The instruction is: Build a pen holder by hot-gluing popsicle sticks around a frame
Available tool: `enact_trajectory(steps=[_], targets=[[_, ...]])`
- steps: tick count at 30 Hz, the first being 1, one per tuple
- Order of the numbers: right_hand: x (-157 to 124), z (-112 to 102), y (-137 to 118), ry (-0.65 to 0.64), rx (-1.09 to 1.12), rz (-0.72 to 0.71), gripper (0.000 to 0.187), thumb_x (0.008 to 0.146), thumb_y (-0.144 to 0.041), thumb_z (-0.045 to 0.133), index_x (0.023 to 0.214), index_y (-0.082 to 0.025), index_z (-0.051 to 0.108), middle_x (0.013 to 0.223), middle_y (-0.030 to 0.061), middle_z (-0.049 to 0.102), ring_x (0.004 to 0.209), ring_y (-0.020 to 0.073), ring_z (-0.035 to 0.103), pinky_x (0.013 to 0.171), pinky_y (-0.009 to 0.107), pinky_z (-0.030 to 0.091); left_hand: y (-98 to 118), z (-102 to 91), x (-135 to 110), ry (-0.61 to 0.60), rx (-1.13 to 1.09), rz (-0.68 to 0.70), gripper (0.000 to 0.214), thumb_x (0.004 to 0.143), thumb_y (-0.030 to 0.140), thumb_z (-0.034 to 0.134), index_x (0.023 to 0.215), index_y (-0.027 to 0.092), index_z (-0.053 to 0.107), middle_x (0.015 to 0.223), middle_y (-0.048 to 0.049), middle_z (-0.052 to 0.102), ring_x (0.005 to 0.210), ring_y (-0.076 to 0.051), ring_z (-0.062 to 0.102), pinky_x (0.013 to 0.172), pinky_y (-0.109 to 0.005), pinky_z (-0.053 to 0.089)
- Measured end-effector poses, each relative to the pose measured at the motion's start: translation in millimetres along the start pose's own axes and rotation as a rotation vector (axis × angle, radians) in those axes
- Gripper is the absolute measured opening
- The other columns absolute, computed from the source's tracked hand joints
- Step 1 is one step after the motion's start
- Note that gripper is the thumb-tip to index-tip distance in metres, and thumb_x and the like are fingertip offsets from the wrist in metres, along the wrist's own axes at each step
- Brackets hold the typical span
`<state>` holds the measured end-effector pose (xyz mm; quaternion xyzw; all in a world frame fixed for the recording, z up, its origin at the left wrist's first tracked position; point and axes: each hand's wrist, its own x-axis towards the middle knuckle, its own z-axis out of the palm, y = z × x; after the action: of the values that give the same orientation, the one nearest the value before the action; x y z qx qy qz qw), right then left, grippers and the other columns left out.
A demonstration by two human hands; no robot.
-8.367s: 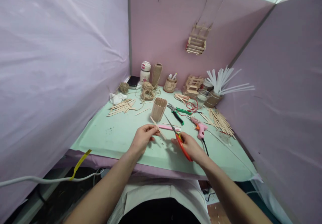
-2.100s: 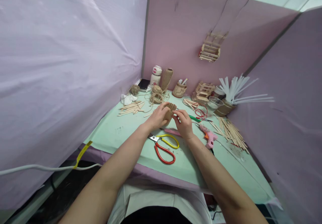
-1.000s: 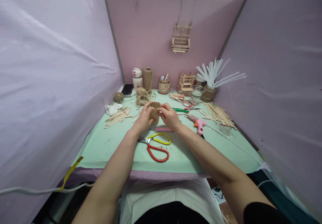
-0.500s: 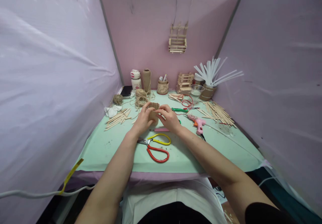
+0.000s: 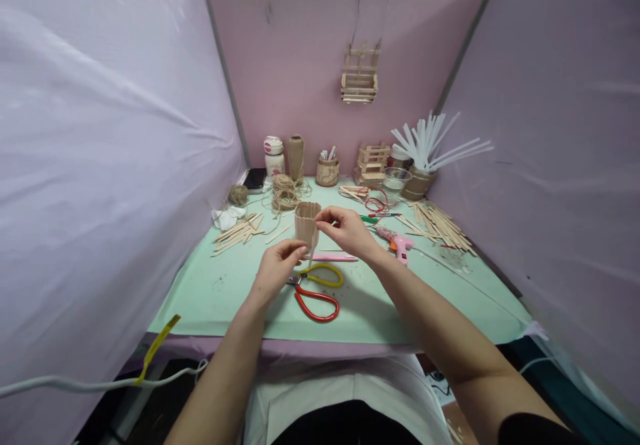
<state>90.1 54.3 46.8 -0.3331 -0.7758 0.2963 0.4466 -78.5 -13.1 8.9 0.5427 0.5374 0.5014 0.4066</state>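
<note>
My right hand pinches the top of a thin wooden craft stick, which slants down toward the table. Lower and to the left, my left hand has its thumb and fingers drawn together close to the stick's lower part; whatever may be between them is too small to make out. Just behind the stick, a cup lined with wooden sticks stands upright, with neither hand visibly around it. Below my hands lie scissors with one red and one yellow handle, their blades partly hidden by my left hand.
A pink glue gun with a cord lies right. Loose sticks spread at right, more sticks at left. Twine, a bottle and a pot of white glue sticks stand behind. A pink bar lies near the scissors.
Both hands have come off the cup, which now stands by itself. My left hand has moved down toward the scissors, and a stick now shows hanging from my right fingers. The view has shifted slightly.
</note>
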Motion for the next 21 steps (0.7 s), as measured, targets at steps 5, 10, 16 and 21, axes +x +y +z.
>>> enact_trajectory(steps=[5, 10, 16, 21], targets=[[-1.4, 7.6, 0.9, -0.077, 0.043, 0.049, 0.008, 0.079, -0.022, 0.058, 0.08, -0.017, 0.064, 0.075, 0.0, 0.067, 0.064, 0.0109, 0.057, 0.06, 0.023, 0.044, 3.8, 8.8, -13.0, -0.118, -0.176, -0.132, 0.022, 0.065, 0.037, 0.074, 0.071, 0.016, 0.07, 0.067, -0.003, 0.068, 0.062, -0.014, 0.06, 0.061, -0.025, 0.048], [-37.2, 10.2, 4.4, -0.2, -0.225, 0.088, 0.017, 0.087, -0.03, 0.053, 0.096, -0.018, 0.062, 0.088, 0.0053, 0.067, 0.073, 0.0153, 0.06, 0.064, 0.027, 0.045, -7.5, -6.3, -21.6, 0.029, -0.402, -0.242, 0.027, 0.061, 0.037, 0.078, 0.073, 0.015, 0.068, 0.064, -0.0014, 0.065, 0.059, -0.01, 0.059, 0.059, -0.021, 0.047], [-86.1, 35.0, -1.6, -0.418, -0.672, 0.013, 0.026, 0.064, -0.031, 0.078, 0.077, -0.019, 0.059, 0.083, 0.0097, 0.064, 0.076, 0.0236, 0.059, 0.06, 0.03, 0.043, -7.8, -19.0, -30.0, 0.235, -0.606, -0.319, 0.03, 0.055, 0.031, 0.082, 0.073, 0.014, 0.064, 0.063, -0.0007, 0.064, 0.061, -0.009, 0.061, 0.057, -0.018, 0.049], [-83.6, 50.0, -1.8, -0.423, -0.784, 0.064, 0.017, 0.072, -0.026, 0.071, 0.079, -0.017, 0.059, 0.08, 0.0123, 0.065, 0.072, 0.0249, 0.06, 0.058, 0.03, 0.039, 1.0, -16.4, -35.8, 0.239, -0.67, -0.305, 0.031, 0.055, 0.03, 0.083, 0.073, 0.014, 0.063, 0.065, -0.0005, 0.065, 0.062, -0.009, 0.063, 0.058, -0.017, 0.051]])
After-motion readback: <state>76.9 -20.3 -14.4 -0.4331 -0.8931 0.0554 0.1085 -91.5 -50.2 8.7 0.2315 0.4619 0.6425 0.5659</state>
